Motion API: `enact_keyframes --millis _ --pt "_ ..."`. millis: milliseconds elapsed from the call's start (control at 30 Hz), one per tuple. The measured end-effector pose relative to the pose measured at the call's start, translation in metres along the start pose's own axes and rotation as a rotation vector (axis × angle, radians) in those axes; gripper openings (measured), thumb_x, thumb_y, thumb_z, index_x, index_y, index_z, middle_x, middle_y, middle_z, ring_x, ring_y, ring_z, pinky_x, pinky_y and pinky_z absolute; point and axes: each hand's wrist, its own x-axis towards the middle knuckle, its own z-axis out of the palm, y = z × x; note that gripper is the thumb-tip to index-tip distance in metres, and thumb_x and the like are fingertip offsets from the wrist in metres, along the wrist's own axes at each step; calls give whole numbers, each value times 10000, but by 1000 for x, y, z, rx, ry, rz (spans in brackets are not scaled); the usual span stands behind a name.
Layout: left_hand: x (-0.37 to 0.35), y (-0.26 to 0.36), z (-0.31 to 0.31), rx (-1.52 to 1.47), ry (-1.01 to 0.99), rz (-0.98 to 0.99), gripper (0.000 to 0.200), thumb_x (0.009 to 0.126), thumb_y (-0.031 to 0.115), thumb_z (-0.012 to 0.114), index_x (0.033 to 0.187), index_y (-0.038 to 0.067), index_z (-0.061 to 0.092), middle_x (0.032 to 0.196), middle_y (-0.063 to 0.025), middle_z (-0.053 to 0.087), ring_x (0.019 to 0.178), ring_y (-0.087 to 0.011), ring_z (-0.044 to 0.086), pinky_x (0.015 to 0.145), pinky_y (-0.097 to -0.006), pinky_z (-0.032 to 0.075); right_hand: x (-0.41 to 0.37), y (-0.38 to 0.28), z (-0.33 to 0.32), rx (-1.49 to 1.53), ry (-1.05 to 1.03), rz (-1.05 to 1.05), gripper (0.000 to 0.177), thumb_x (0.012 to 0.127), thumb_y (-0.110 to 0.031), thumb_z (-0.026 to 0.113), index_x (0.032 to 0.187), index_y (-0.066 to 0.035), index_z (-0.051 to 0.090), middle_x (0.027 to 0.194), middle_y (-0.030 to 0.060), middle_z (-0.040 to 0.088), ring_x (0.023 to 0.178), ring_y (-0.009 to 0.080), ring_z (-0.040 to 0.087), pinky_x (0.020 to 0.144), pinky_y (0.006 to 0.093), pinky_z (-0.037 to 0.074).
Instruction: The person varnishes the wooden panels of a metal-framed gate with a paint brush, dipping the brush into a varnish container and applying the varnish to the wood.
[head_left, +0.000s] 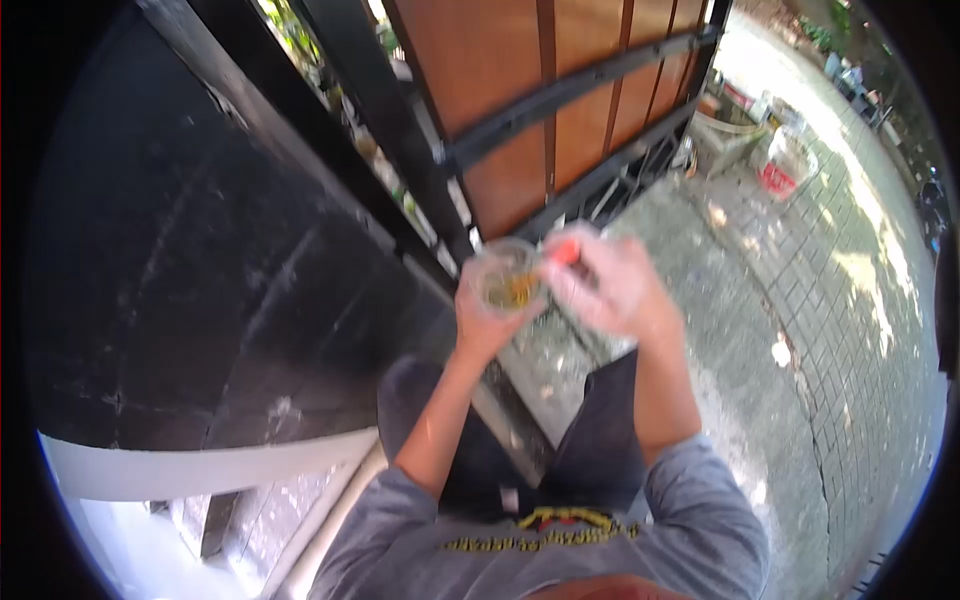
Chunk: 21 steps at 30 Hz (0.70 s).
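The clear cup (508, 282) with yellow stuff in it sits just below the brown gate (520, 100), held from under by the left hand (480, 330), and the right hand (615, 288), beside the cup and also below the gate, is closed around a small orange thing (566, 252).

Outdoor entrance of a house, seen from above. You stand on concrete (720, 330) beside a gate (560, 110) of wooden panels in a black metal frame, with a dark wall (200, 300) to your left. Sunlit brick paving (850, 300) runs along the right; a white bucket (785, 165) sits near the gate's far end.
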Motion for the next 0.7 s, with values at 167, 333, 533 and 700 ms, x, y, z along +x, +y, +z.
enact_keyframes --millis 167,333,533,700 --pt "-18 -7 -10 92 64 25 682 612 176 995 1191 37 662 1174 -100 654 1048 -251 694 919 -364 555 -6 19 12 239 -199 221 183 983 -164 690 1083 -14 660 746 78 659 639 164 687 618 279 548" --pt "-17 -8 -23 141 82 33 637 598 218 1001 1134 36 710 1149 -103 647 1022 -269 680 900 -371 550 -2 18 45 178 -173 89 202 930 -155 756 1047 -12 673 742 82 665 610 176 684 603 276 548" --pt "-20 -24 -39 198 86 202 663 634 159 982 1203 45 659 1178 -85 658 1048 -213 672 937 -350 533 -2 14 74 70 -155 50 220 911 -191 767 995 -30 644 755 152 665 659 335 661 604 383 522" --pt "-26 -28 -54 216 126 123 601 635 173 977 1146 45 687 1158 -84 663 1047 -236 661 922 -362 526 -2 16 87 121 -223 25 215 919 -200 742 976 -35 617 781 182 659 727 407 653 645 451 515"
